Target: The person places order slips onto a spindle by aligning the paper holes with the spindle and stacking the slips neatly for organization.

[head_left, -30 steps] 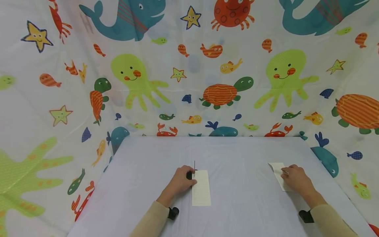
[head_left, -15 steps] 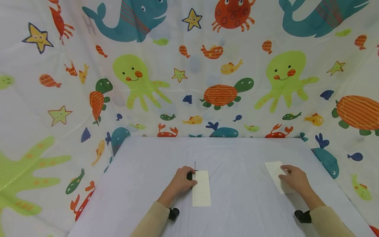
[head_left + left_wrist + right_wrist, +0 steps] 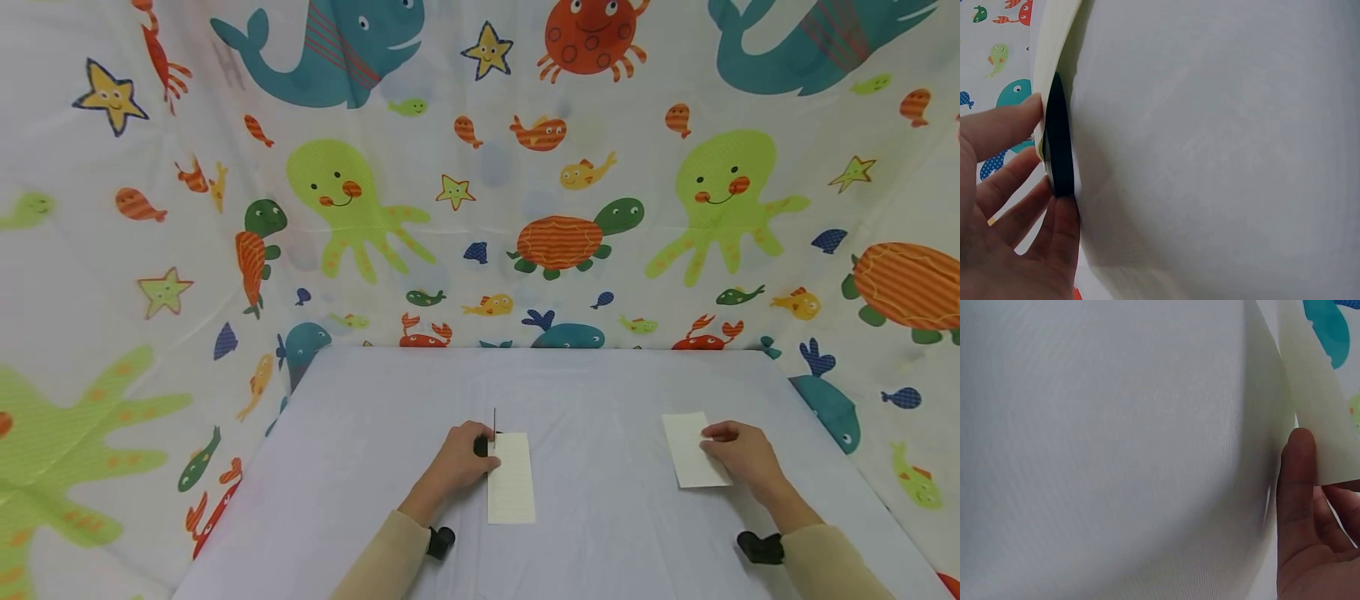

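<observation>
My left hand (image 3: 461,456) rests at the table's middle, beside a paper spike with a thin upright rod (image 3: 494,423) and a dark base (image 3: 480,446). A lined cream paper slip (image 3: 512,483) lies over the base, the rod rising by its upper left corner. In the left wrist view my thumb is on the paper's edge (image 3: 1054,50), and my fingers are against the dark rim (image 3: 1061,140). Off to the right, my right hand (image 3: 742,454) pinches another cream slip (image 3: 692,450) by its right side. The right wrist view shows that slip (image 3: 1319,406) bent slightly beside the thumb.
A white cloth covers the table (image 3: 600,500). Behind and along the sides hangs a curtain (image 3: 480,167) printed with sea animals. Black wrist cameras (image 3: 441,542) sit at both sleeves, close over the cloth.
My right hand has moved a little left with its slip, which has turned from a curled, slanted pose to face the head camera more squarely. The left hand has stayed put.
</observation>
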Action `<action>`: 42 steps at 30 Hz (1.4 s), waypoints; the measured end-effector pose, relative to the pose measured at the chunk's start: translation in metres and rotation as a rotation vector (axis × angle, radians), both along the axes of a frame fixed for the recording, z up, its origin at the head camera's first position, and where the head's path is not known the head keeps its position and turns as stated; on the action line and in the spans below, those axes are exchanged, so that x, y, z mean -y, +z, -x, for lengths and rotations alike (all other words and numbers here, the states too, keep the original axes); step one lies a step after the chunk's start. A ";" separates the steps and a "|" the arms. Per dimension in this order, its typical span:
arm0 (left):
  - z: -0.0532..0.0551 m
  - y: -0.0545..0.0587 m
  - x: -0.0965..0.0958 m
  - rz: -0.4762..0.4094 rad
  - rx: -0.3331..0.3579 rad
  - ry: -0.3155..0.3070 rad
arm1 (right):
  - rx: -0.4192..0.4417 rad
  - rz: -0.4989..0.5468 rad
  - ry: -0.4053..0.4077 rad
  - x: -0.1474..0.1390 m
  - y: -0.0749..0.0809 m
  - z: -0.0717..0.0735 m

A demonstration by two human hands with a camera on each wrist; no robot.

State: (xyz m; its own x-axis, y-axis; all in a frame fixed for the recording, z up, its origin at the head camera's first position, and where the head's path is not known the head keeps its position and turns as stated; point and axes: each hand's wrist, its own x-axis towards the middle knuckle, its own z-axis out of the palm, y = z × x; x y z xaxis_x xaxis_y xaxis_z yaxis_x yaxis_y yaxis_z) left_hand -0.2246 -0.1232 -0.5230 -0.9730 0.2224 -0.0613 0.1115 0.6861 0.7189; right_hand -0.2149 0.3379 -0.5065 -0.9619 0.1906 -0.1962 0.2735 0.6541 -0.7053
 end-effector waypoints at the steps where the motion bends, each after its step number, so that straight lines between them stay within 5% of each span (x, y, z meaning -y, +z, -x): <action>1: 0.000 0.000 0.000 0.001 0.000 0.001 | -0.003 0.010 -0.003 0.001 -0.001 0.000; 42: 0.000 0.002 -0.002 0.003 0.014 0.014 | -0.082 0.280 0.068 0.091 -0.001 -0.009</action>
State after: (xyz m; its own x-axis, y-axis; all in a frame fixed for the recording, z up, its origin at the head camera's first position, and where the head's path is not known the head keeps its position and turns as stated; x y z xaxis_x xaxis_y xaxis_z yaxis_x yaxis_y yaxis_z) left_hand -0.2242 -0.1215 -0.5206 -0.9751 0.2084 -0.0753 0.0921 0.6900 0.7179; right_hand -0.2058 0.2465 -0.5073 -0.9853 0.0743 -0.1535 0.1705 0.4462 -0.8786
